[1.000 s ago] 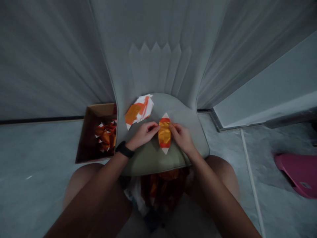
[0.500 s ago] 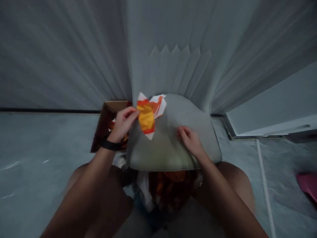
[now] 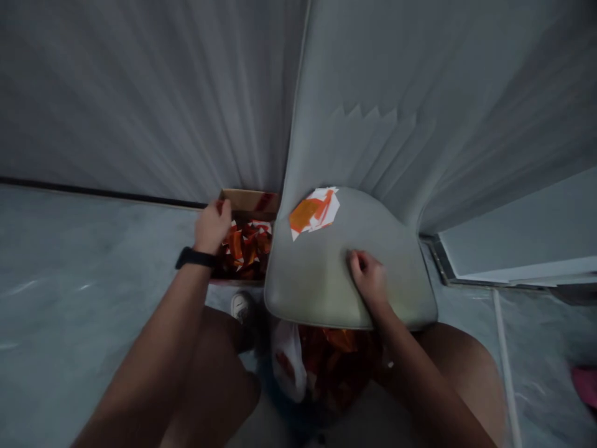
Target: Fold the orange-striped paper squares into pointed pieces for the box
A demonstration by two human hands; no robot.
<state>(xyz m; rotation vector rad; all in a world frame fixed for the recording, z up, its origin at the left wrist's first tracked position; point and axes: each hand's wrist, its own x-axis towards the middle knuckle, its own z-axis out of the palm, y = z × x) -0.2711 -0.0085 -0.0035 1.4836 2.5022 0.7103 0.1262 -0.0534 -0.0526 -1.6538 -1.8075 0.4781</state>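
My left hand [image 3: 212, 227], with a dark band at the wrist, is over the left rim of a cardboard box [image 3: 249, 200]. Its fingers are curled, and no wrapper shows in them. Inside the box lie several orange, red and white wrappers [image 3: 247, 246]. My right hand [image 3: 368, 277] is closed above the grey chair seat [image 3: 317, 280]; whatever its fingertips pinch, if anything, is hidden. On the seat's back left part rest orange and white wrapper pieces [image 3: 313, 213], overlapping one another.
Between my legs, under the seat's front edge, are more orange wrappers [image 3: 342, 342] and a white plastic bag [image 3: 289, 361]. A shoe [image 3: 241, 306] stands below the box. Grey curtains [image 3: 140, 93] hang behind, and a pink object [image 3: 585, 382] lies far right.
My left hand has moved left from the seat to the box, and the yellow wrapper it held is out of its fingers. My right hand stays closed over the seat. The view has shifted left.
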